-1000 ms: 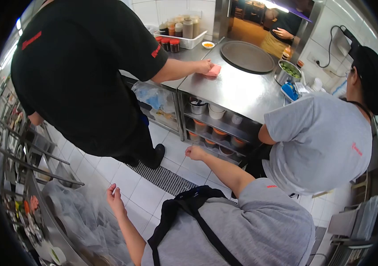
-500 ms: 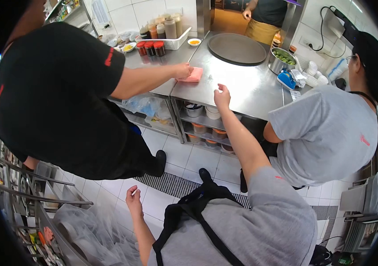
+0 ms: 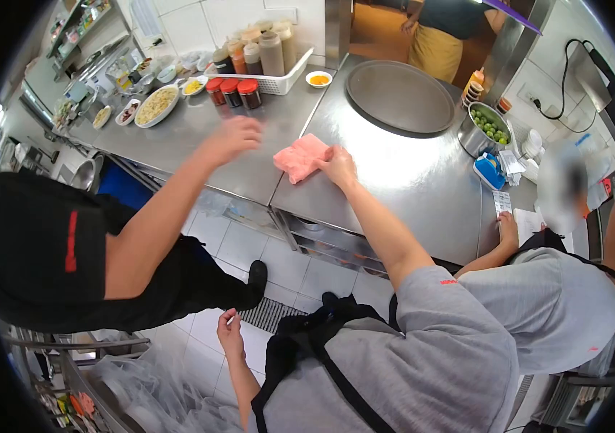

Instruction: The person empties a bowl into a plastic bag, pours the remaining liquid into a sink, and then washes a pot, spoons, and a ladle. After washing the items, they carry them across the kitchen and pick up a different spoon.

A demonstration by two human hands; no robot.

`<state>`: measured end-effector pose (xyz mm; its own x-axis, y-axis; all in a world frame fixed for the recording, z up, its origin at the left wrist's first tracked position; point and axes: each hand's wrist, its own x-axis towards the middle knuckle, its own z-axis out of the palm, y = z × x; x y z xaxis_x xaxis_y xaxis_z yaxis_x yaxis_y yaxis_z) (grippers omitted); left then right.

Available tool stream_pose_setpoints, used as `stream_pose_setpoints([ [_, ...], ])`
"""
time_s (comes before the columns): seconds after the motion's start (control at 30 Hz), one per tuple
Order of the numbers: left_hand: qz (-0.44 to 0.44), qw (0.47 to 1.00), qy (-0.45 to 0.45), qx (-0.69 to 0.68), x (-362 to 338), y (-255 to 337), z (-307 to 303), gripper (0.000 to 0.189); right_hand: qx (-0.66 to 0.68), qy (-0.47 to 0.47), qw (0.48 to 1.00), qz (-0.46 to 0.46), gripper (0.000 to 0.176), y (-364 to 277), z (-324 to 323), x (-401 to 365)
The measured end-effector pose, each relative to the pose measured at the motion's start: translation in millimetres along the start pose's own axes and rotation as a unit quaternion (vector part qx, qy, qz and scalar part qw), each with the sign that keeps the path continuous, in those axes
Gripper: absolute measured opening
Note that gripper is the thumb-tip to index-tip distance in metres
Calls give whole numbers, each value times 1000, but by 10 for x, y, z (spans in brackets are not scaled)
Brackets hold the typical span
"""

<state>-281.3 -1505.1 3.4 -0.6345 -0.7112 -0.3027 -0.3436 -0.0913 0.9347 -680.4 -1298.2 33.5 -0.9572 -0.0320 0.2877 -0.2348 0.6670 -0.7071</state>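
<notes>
A folded pink cloth (image 3: 300, 157) lies across the seam of the steel counter (image 3: 394, 173). My right hand (image 3: 339, 167) pinches the cloth's right edge, thumb and fingers closed on it. Low in the view, over the floor, my left hand (image 3: 230, 333) hangs away from the counter with its fingers loosely curled; whether it holds anything is too small to tell. A co-worker's hand (image 3: 234, 138) is in the air just left of the cloth, apart from it and from my hand.
Behind the cloth are red-lidded jars (image 3: 231, 92), a white basket (image 3: 276, 85) of bottles and a round dark tray (image 3: 401, 97). A pot (image 3: 475, 137) of green fruit stands right. Co-workers flank me on both sides; another person stands beyond the opening.
My right hand has reached the cloth and taken hold of it. The left co-worker's hand has let go and drawn back. The cloth looks less neatly folded, and the view has shifted.
</notes>
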Motion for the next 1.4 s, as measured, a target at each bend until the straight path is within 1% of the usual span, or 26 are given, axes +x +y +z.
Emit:
stream_pose_setpoints([
  [0.17,39,993,-109,32,418,-152,261,19,-67,-115,991,-19,27,130,316,228],
  [0.23,30,988,-150,17,646,-113,401,19,-171,-101,973,-120,19,215,510,302],
  [0.33,63,982,-175,11,855,105,603,20,-110,-111,977,-147,15,27,106,302],
  [0.37,68,981,-183,5,923,160,627,20,14,-249,966,-63,20,83,6,351],
  [0.4,62,980,-190,16,983,238,657,20,137,-375,917,25,27,121,-147,411],
  [0.47,70,979,-193,8,1081,315,703,20,119,-361,922,68,39,201,-564,679],
  [0.5,76,976,-203,5,1188,277,672,20,217,-262,934,110,35,41,-869,873],
  [0.53,92,973,-210,8,1308,172,644,20,257,-66,961,79,24,-77,-1282,983],
  [0.57,109,970,-216,11,1434,73,622,20,550,-36,832,63,20,142,-1542,1322],
  [0.6,124,970,-209,28,1555,-41,590,18,607,43,793,31,24,37,-1952,1543],
  [0.63,139,968,-204,47,1686,-57,583,15,616,144,772,59,45,32,-2272,1879],
  [0.67,105,969,-201,98,1500,438,584,20,601,208,771,37,68,6,-2589,2159],
  [0.7,69,967,-195,148,1288,912,610,25,617,208,759,29,89,23,-2914,2430],
  [0.77,98,967,-195,132,1445,1035,649,23,635,296,712,39,102,58,-3382,2934],
  [0.83,89,957,-167,221,1651,1174,686,23,654,316,686,40,102,5,-3703,3153],
  [0.87,91,956,-166,224,1706,1247,756,23,659,328,676,31,92,-83,-3786,3216],
  [0.93,49,978,-160,123,1768,1365,818,25,664,343,664,30,81,-17,-3881,3435],
  [1.0,81,976,-172,107,1993,1323,911,21,589,280,732,-197,44,312,-3925,3747],
  [1.03,111,972,-190,84,2084,1263,932,17,620,281,704,-204,18,272,-3873,3631],
  [1.07,129,970,-189,83,2106,1260,976,18,608,358,690,-163,16,161,-3803,3510],
  [1.1,149,966,-195,82,2133,1269,1002,19,653,412,626,-109,15,63,-3684,3328],
  [1.13,97,975,-190,65,2048,1395,1084,18,707,350,599,-138,27,37,-3587,3056],
  [1.2,95,966,-222,90,2128,1376,1099,18,674,381,612,-161,14,17,-3197,2535],
  [1.23,99,963,-234,93,2185,1313,1083,18,691,376,604,-131,16,-27,-3035,2217],
  [1.27,106,954,-257,112,2289,1237,1039,18,686,343,620,-165,21,110,-2832,1999],
  [1.4,101,940,-308,107,2417,1200,956,19,729,367,576,-40,33,91,-2086,690],
])
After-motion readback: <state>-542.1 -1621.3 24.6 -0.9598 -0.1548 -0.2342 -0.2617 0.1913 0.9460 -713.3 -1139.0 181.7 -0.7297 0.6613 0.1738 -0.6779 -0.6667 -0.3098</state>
